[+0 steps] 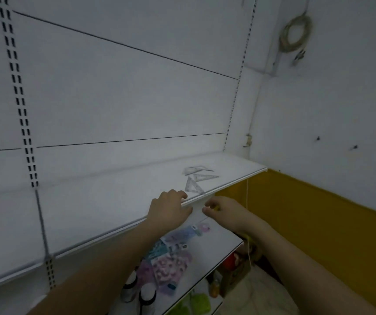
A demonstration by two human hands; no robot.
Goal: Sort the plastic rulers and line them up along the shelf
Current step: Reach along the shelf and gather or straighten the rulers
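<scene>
Both of the person's arms reach up toward the white shelf, which runs from lower left to upper right against a white slotted back panel. The left hand rests over the front lip of the shelf, fingers curled on top of the edge and thumb below it, so it grips the lip. The right hand sits just beside it, a little below the shelf edge, with its fingertips drawn together; something small and yellowish shows at them, but the blur makes it hard to tell whether the hand pinches it.

The clear plastic rulers lie flat on the shelf near its right end, just beyond the left hand and not touched by it (they look like set squares, triangular, and a curved one behind, overlapping loosely rather than in a row).

A lower shelf carries colourful flat packets and two dark-capped bottles. Further down are green items. A thin pale string hangs by the right wrist. The side wall is white above a mustard-yellow band, with a coil of cable hung high on it.
</scene>
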